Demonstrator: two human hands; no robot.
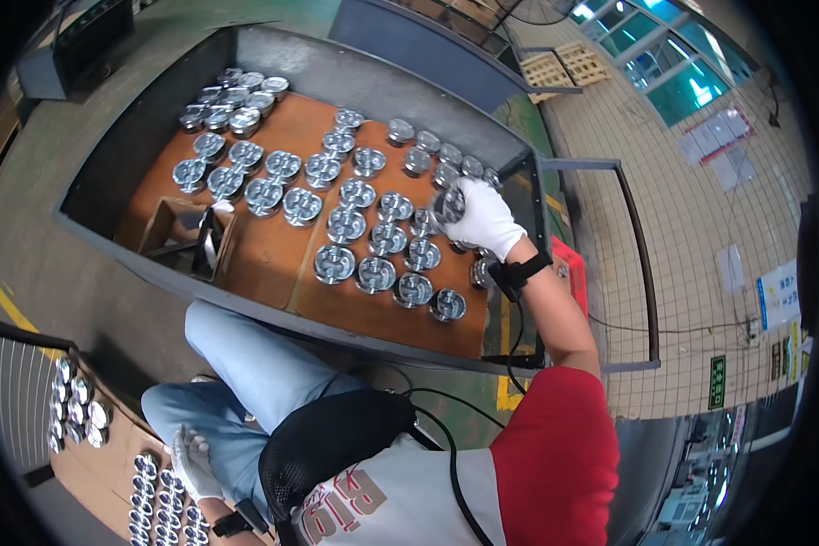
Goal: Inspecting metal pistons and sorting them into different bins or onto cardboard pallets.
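Observation:
My right hand, in a white glove, grips a shiny metal piston at the right side of a dark metal cart. Below and around it, many more pistons stand in rows on the brown board lining the cart. My left hand, also gloved, hangs low beside my knee with its fingers loosely spread and nothing in them. Closest to it are rows of pistons on a cardboard-coloured surface at the lower left.
A small open cardboard box with dark items sits in the cart's near left corner. The cart's raised wall runs between me and the pistons. A metal handle rises at the right. Black cables hang near my body.

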